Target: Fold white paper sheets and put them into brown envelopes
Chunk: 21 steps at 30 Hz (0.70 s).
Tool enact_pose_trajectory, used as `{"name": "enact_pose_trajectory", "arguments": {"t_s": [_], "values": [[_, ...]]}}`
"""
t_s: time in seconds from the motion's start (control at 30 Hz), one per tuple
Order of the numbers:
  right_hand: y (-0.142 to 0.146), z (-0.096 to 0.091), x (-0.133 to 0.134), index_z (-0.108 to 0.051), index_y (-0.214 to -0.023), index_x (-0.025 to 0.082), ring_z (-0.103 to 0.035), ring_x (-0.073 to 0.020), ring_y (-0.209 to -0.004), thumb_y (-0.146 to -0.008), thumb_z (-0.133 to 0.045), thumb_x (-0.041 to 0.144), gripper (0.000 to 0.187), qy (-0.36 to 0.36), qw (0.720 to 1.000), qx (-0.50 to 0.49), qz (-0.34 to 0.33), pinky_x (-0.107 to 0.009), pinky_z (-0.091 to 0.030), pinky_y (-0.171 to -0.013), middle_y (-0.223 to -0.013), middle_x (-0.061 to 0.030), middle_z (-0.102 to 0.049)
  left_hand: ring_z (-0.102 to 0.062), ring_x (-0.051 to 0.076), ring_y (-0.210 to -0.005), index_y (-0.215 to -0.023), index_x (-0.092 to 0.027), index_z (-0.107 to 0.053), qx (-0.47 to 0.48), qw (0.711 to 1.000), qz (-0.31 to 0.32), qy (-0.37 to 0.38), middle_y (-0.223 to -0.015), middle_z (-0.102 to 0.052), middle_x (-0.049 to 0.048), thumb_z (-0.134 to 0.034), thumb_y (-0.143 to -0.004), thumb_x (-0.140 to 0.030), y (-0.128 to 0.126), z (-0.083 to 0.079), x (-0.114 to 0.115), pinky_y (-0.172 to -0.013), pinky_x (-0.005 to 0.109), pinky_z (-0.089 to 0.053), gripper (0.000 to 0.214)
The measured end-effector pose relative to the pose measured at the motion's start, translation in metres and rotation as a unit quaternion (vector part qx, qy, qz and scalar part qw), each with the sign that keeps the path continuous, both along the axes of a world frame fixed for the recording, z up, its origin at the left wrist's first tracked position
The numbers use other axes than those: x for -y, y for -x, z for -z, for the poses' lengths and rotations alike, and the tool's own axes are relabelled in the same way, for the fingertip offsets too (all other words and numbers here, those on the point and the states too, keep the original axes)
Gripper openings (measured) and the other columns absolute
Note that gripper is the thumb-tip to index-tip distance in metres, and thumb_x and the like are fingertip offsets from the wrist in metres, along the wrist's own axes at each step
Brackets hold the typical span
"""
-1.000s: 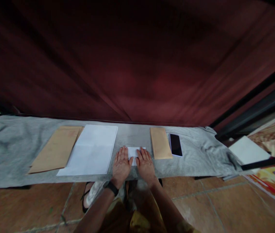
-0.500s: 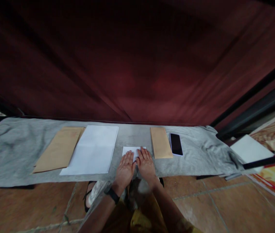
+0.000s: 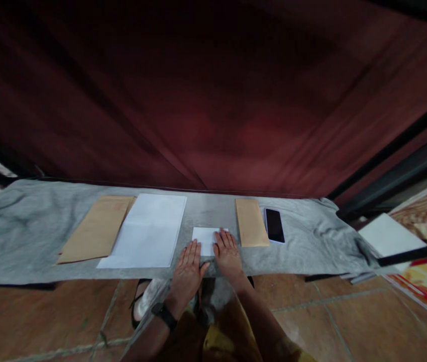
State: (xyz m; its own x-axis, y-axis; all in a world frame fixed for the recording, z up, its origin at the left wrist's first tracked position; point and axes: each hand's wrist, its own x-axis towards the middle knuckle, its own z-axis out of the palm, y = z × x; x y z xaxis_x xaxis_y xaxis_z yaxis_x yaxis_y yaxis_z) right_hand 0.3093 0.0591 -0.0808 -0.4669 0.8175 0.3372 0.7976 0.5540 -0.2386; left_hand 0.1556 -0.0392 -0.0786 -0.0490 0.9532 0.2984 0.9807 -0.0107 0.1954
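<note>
Both hands are down flat on the grey cloth (image 3: 28,226), 2 open palms, nothing gripped. The right hand (image 3: 229,255) has its fingers (image 3: 224,239) stretched out straight and resting on the small folded white paper (image 3: 205,235), covering its right edge. The rest of the paper shows to the left of those fingertips. The left hand (image 3: 188,269) lies spread too, its fingers (image 3: 191,252) just at the paper's near left corner; I can't tell whether they touch it. A black watch (image 3: 164,314) sits on that wrist. Beyond the right fingertips, just to their right, lies a small brown envelope (image 3: 250,221), then a phone (image 3: 274,225). Left of the left fingers sits a large white sheet (image 3: 147,229).
</note>
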Motion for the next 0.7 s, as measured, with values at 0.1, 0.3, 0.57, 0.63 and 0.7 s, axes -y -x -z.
{"name": "enact_pose_trajectory", "arguments": {"t_s": [0.1,0.3,0.57,0.63,0.7], "values": [[0.003,0.0,0.0,-0.051,-0.147,0.015,-0.041,-0.0254,-0.145,-0.103,-0.045,0.025,0.046,0.004,1.0,-0.001,0.006,-0.045,-0.035,-0.118,-0.154,-0.0123,-0.05,-0.039,0.031,-0.148,-0.15,-0.005,-0.043,0.001,1.0,0.007,0.0,-0.156,-0.044,0.0223,-0.037,-0.101,-0.05,0.0,0.001,-0.001,-0.121,0.05,-0.035,0.067],[0.016,-0.001,0.01,-0.051,-0.148,0.02,-0.042,-0.0238,-0.145,-0.105,-0.043,0.029,0.045,0.003,0.998,0.01,-0.059,-0.045,-0.033,-0.119,-0.156,-0.0091,-0.048,-0.037,0.031,-0.149,-0.152,-0.008,-0.041,0.008,1.0,0.006,-0.003,-0.157,-0.043,0.0199,-0.038,-0.101,-0.045,-0.001,0.0,-0.001,-0.121,0.051,-0.035,0.063],[-0.005,0.007,0.014,-0.045,-0.152,0.018,-0.042,-0.0301,-0.144,-0.104,-0.047,0.033,0.05,-0.043,0.999,0.0,0.016,-0.05,-0.037,-0.115,-0.159,-0.0162,-0.042,-0.04,0.029,-0.147,-0.15,-0.01,-0.045,0.028,1.0,0.005,0.0,-0.155,-0.047,0.0179,-0.037,-0.101,-0.039,-0.001,-0.002,0.001,-0.12,0.05,-0.035,0.058],[-0.01,0.009,0.015,-0.043,-0.153,0.016,-0.043,-0.0308,-0.144,-0.105,-0.047,0.034,0.052,-0.049,0.998,-0.001,0.026,-0.051,-0.037,-0.115,-0.159,-0.0181,-0.041,-0.044,0.03,-0.145,-0.148,-0.011,-0.049,0.048,0.999,-0.001,-0.004,-0.153,-0.05,0.0175,-0.037,-0.101,-0.039,0.0,-0.003,-0.002,-0.119,0.05,-0.037,0.056],[-0.011,0.01,0.016,-0.042,-0.153,0.016,-0.043,-0.0309,-0.144,-0.105,-0.047,0.035,0.053,-0.049,0.998,-0.001,0.034,-0.05,-0.037,-0.115,-0.159,-0.0183,-0.04,-0.049,0.03,-0.141,-0.145,-0.013,-0.052,0.086,0.996,-0.024,-0.005,-0.15,-0.054,0.017,-0.037,-0.101,-0.039,0.002,-0.006,-0.011,-0.115,0.05,-0.041,0.053]]}}
